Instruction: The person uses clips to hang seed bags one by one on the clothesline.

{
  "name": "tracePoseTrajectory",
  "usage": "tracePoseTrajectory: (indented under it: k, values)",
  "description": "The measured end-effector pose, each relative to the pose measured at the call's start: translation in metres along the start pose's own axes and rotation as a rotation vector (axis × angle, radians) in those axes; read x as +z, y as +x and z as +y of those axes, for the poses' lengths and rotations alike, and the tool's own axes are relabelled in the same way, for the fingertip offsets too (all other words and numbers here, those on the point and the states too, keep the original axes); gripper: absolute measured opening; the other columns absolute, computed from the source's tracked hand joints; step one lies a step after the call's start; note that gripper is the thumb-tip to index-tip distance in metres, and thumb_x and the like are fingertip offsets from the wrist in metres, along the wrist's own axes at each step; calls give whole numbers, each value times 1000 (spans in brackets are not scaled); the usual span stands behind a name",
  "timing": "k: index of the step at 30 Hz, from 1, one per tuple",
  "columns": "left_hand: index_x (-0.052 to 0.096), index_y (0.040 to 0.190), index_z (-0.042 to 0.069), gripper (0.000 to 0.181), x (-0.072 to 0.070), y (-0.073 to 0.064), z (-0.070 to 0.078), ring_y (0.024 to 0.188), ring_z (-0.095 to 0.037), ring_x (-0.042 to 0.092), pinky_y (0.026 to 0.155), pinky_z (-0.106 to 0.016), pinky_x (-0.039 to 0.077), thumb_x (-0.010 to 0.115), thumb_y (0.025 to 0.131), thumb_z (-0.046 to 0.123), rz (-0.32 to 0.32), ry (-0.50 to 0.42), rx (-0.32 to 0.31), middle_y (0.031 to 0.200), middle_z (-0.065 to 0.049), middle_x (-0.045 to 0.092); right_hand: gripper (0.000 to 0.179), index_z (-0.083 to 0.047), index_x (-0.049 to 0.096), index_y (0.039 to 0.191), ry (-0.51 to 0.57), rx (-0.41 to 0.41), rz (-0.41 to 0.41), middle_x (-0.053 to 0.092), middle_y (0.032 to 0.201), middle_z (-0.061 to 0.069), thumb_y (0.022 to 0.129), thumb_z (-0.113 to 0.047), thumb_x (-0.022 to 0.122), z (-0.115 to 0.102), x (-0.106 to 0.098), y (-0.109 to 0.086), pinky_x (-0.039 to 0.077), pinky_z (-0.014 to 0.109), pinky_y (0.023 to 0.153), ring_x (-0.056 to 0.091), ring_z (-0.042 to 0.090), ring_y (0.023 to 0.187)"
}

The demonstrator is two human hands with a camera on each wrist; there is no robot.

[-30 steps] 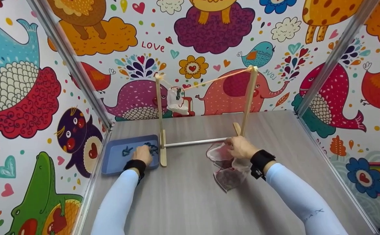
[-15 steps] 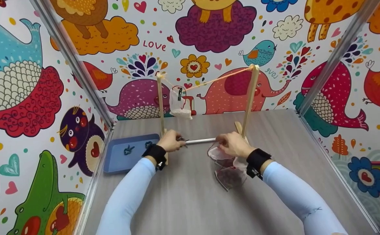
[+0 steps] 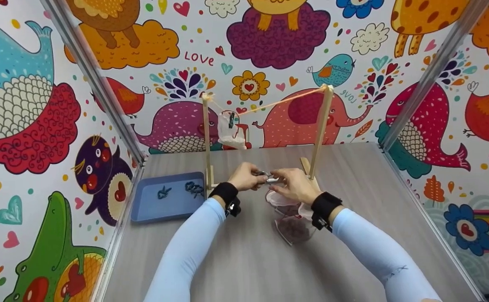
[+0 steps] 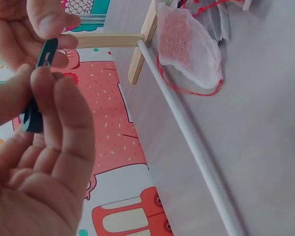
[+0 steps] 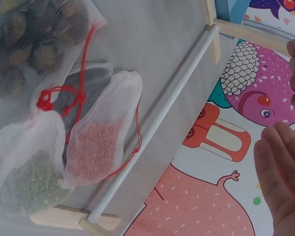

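The left hand [image 3: 246, 177] has come across from the blue tray [image 3: 150, 209] to the middle of the frame, its fingers pinching a green clip [image 4: 33, 120] just beside the right hand [image 3: 295, 184], whose fingers look loosely straight, putting that clip within reach of both hands. On the table [image 3: 244, 256], the wooden stand [image 3: 320, 130] carries a string [image 3: 286, 100] with one hanging bag [image 3: 227, 136] at upper centre. Mesh bags [image 5: 96, 150] overlap at centre right, partly hidden by the right hand, red cords crossing.
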State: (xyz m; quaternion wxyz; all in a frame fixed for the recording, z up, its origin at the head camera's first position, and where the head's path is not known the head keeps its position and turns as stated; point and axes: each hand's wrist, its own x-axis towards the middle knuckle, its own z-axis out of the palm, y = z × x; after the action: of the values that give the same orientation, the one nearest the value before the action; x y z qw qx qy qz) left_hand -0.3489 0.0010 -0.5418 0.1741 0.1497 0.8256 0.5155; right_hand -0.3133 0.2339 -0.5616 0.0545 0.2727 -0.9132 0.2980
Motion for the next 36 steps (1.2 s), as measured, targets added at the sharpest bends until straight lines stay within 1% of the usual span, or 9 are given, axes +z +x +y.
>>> tracePoseTrajectory:
  k: [7, 14, 20, 23, 27, 29, 31, 33, 36]
  values:
    - [79, 119, -8, 23, 8, 2, -2, 69, -9, 70, 72, -27, 68, 79, 103, 8, 4, -85, -10, 94, -10, 80, 29, -2, 82, 120, -135, -96, 39, 86, 104, 12, 97, -19, 85, 8, -1, -1, 69, 46, 81, 84, 31, 91]
    - [77, 116, -8, 21, 12, 3, -2, 70, -8, 72, 76, -29, 70, 79, 104, 8, 43, -179, -55, 87, -3, 73, 37, -1, 82, 120, -139, -82, 67, 87, 103, 12, 93, -25, 89, 12, 0, -1, 70, 44, 78, 84, 26, 88]
    - [77, 116, -9, 22, 18, 5, -2, 70, -9, 74, 74, -26, 69, 77, 105, 10, 49, -214, -49, 89, -3, 74, 33, -2, 83, 111, -218, -139, 132, 86, 95, 10, 91, -26, 92, 16, 2, -1, 68, 43, 73, 83, 24, 80]
    - [78, 115, -8, 29, 22, 6, -4, 65, -6, 72, 69, -25, 68, 73, 110, 20, 84, -223, -51, 87, -4, 74, 27, -3, 82, 104, -247, -162, 154, 85, 90, 10, 89, -23, 93, 19, 2, -2, 67, 44, 72, 82, 25, 77]
    - [79, 111, -5, 44, 33, 10, -12, 59, -5, 68, 58, -22, 63, 64, 116, 36, 190, -235, -86, 79, -2, 71, 19, -5, 79, 92, -282, -134, 164, 80, 79, 8, 91, -21, 90, 23, 2, -2, 62, 41, 65, 76, 21, 68]
    - [79, 110, -3, 51, 41, 12, -20, 60, -11, 72, 57, -25, 64, 61, 116, 45, 245, -182, -87, 79, -5, 74, 18, -4, 79, 90, -303, -105, 160, 77, 75, 8, 93, -20, 88, 24, 2, -4, 58, 40, 62, 70, 19, 63]
    - [82, 107, 3, 59, 56, 35, -61, 68, -16, 76, 64, -30, 65, 57, 115, 56, 297, -43, -32, 83, -6, 79, 17, -4, 80, 89, -318, -82, 154, 76, 73, 7, 95, -18, 86, 26, 1, -5, 57, 39, 60, 67, 17, 62]
    - [83, 105, 9, 60, 74, 53, -105, 78, -22, 78, 72, -38, 65, 55, 113, 62, 345, 169, 30, 90, -6, 82, 16, -3, 81, 89, -338, -83, 160, 77, 73, 8, 95, -17, 85, 29, 1, -6, 59, 41, 60, 67, 18, 61]
    - [83, 108, 10, 50, 100, 63, -151, 95, -31, 79, 85, -47, 63, 63, 109, 56, 356, 490, 73, 104, -10, 83, 15, -4, 81, 85, -349, -101, 173, 79, 73, 9, 96, -13, 84, 32, 3, -7, 62, 46, 62, 71, 20, 61]
